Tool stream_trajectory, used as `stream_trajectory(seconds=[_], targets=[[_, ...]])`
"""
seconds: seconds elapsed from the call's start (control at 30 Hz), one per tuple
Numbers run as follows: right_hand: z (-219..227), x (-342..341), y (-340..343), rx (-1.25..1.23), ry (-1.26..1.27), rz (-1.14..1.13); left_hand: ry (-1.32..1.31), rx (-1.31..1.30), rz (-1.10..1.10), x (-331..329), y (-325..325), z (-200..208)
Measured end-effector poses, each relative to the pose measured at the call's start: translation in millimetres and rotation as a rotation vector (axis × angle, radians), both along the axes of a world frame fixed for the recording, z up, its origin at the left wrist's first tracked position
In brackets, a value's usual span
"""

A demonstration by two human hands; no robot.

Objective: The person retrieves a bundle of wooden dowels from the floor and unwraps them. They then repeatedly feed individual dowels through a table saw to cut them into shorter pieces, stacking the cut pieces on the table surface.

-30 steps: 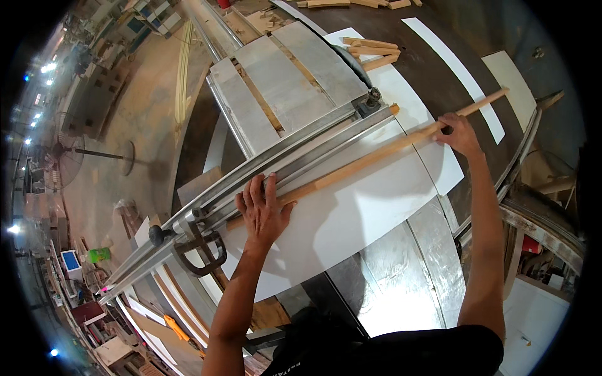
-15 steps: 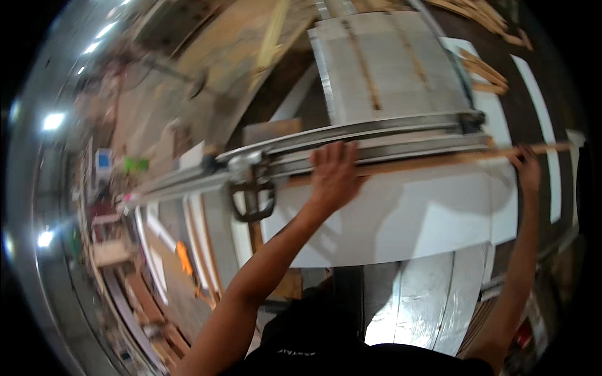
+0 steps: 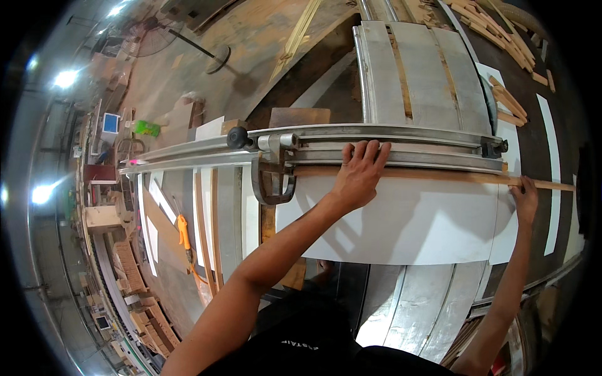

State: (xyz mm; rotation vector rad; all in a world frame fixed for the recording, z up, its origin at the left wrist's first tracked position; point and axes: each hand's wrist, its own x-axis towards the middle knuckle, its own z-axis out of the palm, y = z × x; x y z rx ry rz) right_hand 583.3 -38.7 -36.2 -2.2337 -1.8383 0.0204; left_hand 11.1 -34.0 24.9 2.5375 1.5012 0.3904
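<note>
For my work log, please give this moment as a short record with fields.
place: woodworking shop, saw table with a white top
left hand: left hand flat on the wooden strip, its fingers over the metal fence rail
right hand: right hand holds the strip's far end
strip: lies along the rail
nearby: clamp handle, loose wooden pieces

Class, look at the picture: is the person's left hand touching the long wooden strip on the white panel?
Touching. The head view shows the left hand pressed flat on the wooden strip, fingers reaching over it onto the metal rail.
</note>
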Motion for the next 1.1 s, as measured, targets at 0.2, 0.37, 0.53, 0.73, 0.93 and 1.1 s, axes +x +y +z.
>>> stream_trajectory(seconds=[0.2, 0.37, 0.53, 0.73, 0.93, 1.1], targets=[[-1, -10, -2, 0.092, 0.117, 0.011, -0.058, -0.008, -0.062, 80, 14, -7], [6, -22, 3, 0.096, 0.088, -0.002, 0.042, 0.244, -0.026, 164, 26, -37], [20, -40, -2, 0.124, 0.135, -0.053, 0.044, 0.354, -0.051, 163, 27, -41], [12, -37, -18, 0.133, 0.034, -0.103, 0.041, 0.286, -0.077, 170, 27, -25], [18, -153, -38, 0.292, 0.552, -0.594, 0.064, 0.251, -0.059, 162, 28, -22], [4, -184, -28, 0.438, 0.444, -0.516, 0.038, 0.271, -0.069, 164, 29, -23]])
